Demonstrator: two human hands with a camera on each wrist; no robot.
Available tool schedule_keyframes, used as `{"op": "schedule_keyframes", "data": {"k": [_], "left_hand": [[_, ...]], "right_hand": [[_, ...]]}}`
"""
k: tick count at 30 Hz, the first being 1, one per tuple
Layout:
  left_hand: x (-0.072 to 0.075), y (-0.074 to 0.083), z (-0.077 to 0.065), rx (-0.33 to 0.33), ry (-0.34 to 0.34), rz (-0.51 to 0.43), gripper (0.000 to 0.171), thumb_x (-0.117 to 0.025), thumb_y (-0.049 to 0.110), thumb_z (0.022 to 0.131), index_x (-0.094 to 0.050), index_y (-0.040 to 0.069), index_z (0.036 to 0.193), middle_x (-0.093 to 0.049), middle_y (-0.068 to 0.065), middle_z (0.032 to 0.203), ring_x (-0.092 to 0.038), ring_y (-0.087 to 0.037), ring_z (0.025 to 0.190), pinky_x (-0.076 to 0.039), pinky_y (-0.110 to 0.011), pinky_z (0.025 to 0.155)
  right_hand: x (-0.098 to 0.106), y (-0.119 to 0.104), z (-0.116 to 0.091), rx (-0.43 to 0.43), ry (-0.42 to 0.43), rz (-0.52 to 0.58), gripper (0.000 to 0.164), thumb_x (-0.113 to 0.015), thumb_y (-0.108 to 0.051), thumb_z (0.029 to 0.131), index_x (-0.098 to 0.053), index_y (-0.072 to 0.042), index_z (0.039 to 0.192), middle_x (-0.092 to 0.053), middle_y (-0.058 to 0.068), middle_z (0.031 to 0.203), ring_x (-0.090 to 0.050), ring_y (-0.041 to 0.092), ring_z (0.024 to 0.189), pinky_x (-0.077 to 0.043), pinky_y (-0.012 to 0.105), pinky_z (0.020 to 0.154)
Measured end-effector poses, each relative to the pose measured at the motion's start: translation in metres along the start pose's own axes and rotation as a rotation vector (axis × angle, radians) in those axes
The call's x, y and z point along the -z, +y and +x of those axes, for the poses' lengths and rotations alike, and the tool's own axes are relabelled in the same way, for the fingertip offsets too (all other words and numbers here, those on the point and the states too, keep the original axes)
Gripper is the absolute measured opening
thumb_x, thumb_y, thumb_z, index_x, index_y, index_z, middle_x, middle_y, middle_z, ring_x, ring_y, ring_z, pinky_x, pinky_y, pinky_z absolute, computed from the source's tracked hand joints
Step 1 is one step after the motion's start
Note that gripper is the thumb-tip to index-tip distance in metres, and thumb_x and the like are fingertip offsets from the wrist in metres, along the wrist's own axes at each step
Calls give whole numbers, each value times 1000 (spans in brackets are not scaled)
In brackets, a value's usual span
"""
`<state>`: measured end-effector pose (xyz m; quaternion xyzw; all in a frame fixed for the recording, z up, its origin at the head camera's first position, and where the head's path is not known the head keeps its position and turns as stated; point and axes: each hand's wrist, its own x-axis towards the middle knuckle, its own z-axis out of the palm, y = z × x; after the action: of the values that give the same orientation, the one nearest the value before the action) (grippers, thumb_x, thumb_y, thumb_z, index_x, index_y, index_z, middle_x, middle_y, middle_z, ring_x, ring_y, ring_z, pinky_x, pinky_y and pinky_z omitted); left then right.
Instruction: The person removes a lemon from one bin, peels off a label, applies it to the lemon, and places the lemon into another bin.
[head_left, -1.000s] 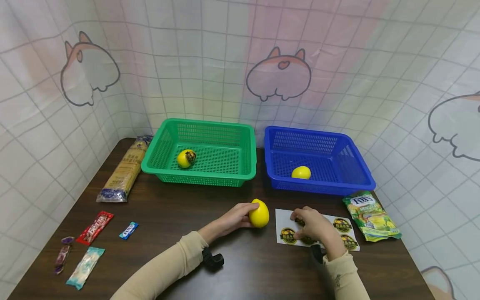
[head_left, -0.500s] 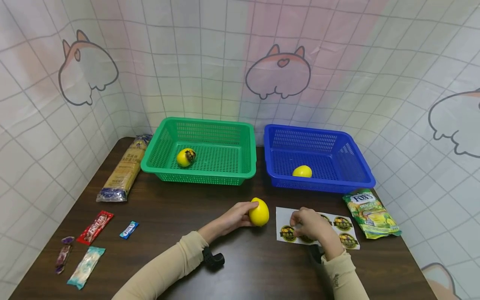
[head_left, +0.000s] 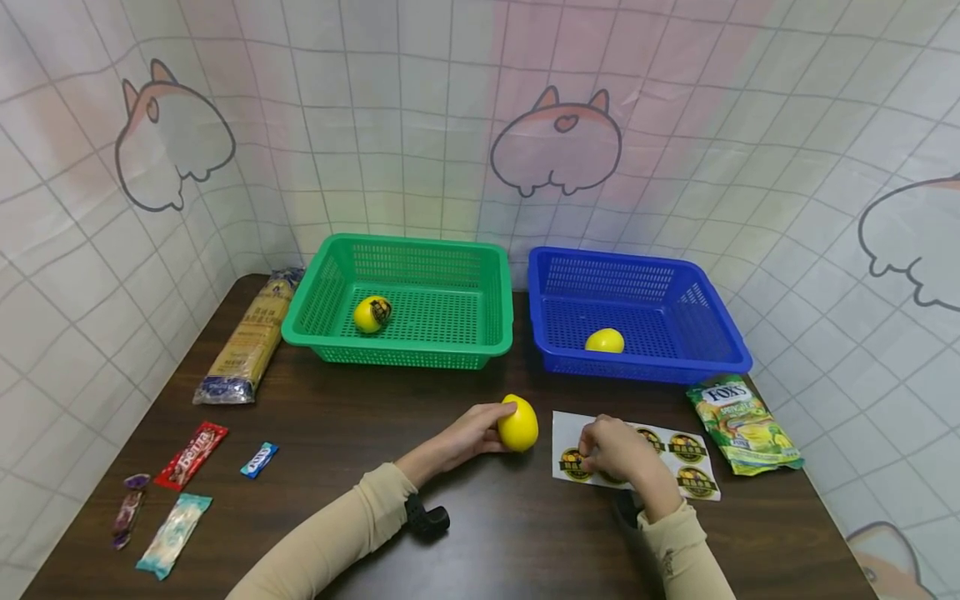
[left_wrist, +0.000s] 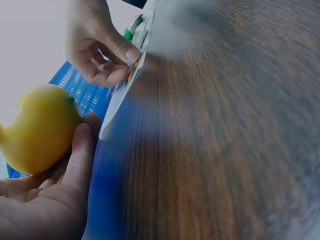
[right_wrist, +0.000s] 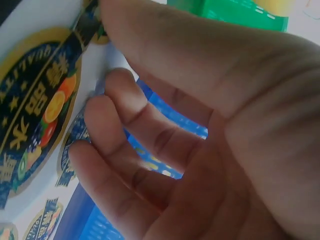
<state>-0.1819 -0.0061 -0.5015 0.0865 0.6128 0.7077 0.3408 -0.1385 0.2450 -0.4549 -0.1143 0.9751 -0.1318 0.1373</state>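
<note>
My left hand grips a plain yellow lemon, held upright just left of the sticker sheet; its green stem tip shows in the left wrist view. On the white sheet, which carries several round black-and-gold fruit stickers, my right hand works with thumb and index finger drawn together, pinching at a sticker's edge. In the right wrist view the thumb covers part of that sticker, so how far it is lifted is hidden. The other fingers curl near the sheet.
Behind stand a green basket with a stickered lemon and a blue basket with a plain lemon. A FOX'S candy bag lies right; a noodle pack and several wrapped snacks, including a red one, lie left.
My right thumb and fingers have drawn together over the sheet, from spread apart to a pinch. The left hand holds the lemon in the same spot.
</note>
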Motion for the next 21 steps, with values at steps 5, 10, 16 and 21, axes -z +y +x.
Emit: {"op": "schedule_keyframes", "data": {"k": [5, 10, 16, 21], "left_hand": [[-1, 1, 0, 4, -5, -4, 57, -47, 39, 103, -47, -4, 140, -61, -18, 125, -68, -16, 95, -59, -36, 96], [-1, 1, 2, 3, -14, -4, 57, -48, 39, 103, -47, -4, 140, -61, -17, 125, -68, -16, 95, -59, -37, 96], [-2, 3, 2, -10, -20, -2, 58, -48, 40, 102, -47, -3, 140, -60, -18, 127, -67, -16, 96, -58, -37, 97], [-1, 0, 2, 6, -12, 0, 57, -47, 39, 103, -47, -4, 140, -60, -18, 127, -68, -16, 95, -58, -38, 98]], "right_hand": [[0, -5, -2, 26, 29, -25, 22, -83, -10, 75, -64, -12, 85, -61, 0, 81, -54, 14, 77, -48, 33, 71], [0, -8, -2, 30, 37, -28, 20, -81, -7, 76, -62, -13, 80, -57, -1, 75, -51, 14, 72, -44, 31, 65], [0, -8, -2, 13, 46, -19, 27, -82, -8, 76, -56, -14, 79, -53, -2, 74, -49, 15, 72, -40, 30, 65], [-1, -8, -2, 0, 49, -6, 30, -83, -9, 76, -54, -15, 78, -52, -3, 72, -49, 15, 71, -38, 29, 63]]}}
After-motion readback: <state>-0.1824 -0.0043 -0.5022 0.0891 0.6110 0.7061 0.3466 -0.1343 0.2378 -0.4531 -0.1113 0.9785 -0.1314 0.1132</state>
